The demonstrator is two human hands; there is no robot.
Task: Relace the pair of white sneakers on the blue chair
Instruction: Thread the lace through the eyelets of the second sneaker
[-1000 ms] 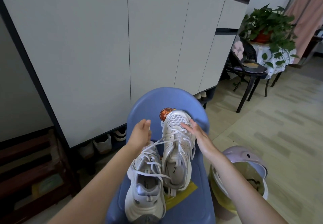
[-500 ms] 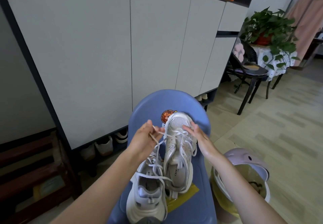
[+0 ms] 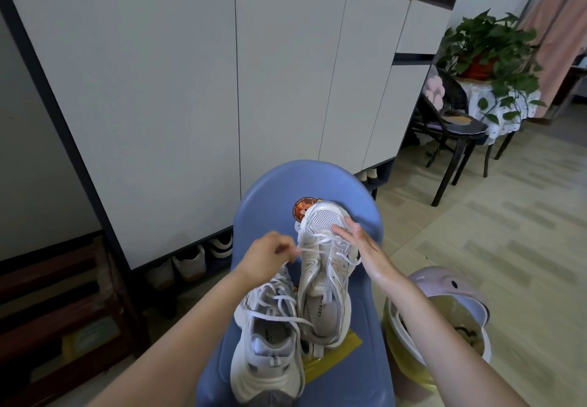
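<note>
Left hand (image 3: 266, 252) pulled lace (image 3: 313, 249) farther left.

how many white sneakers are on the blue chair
2: one white mesh-toed sneaker farther up the blue plastic chair, the other white sneaker nearer, to its left. None seems hidden.

Near sneaker (image 3: 266, 352) heel cut off by bottom edge, its toe hidden behind left hand (image 3: 268, 252).
</note>
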